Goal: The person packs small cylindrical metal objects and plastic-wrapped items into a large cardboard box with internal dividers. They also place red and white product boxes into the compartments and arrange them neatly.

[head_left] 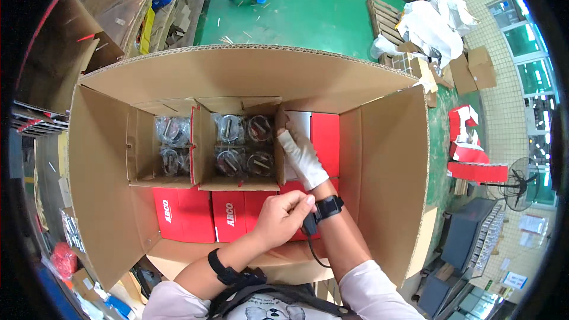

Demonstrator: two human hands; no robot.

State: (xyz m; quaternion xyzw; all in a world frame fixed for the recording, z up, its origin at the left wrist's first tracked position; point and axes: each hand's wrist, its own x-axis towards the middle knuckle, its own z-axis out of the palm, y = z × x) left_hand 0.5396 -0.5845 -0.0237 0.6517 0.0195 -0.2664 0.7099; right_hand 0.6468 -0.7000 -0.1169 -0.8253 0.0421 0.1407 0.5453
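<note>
While the left hand (281,218) draws its thumb and curled fingers into a narrow pinch just beside the black wristband (329,207) on the other arm, the right hand (302,155), in a white glove (306,163) that leaves the fingertips bare, reaches deep into a large open corrugated carton (391,160). Its fingers lie along the right wall of a brown inner box (237,185), nearly straight and close together; whether they grip that wall or only touch it cannot be told, nor whether the left pinch holds anything. The inner box stands upright inside the carton, with four plastic-wrapped round parts (228,162) showing in its open top. To its left sits a second open box (141,148), where more wrapped parts (172,131) are visible. Red boxes (195,216) line the carton's near side, and another red box (325,142) lies to the right of the gloved hand, near the carton's right wall.
</note>
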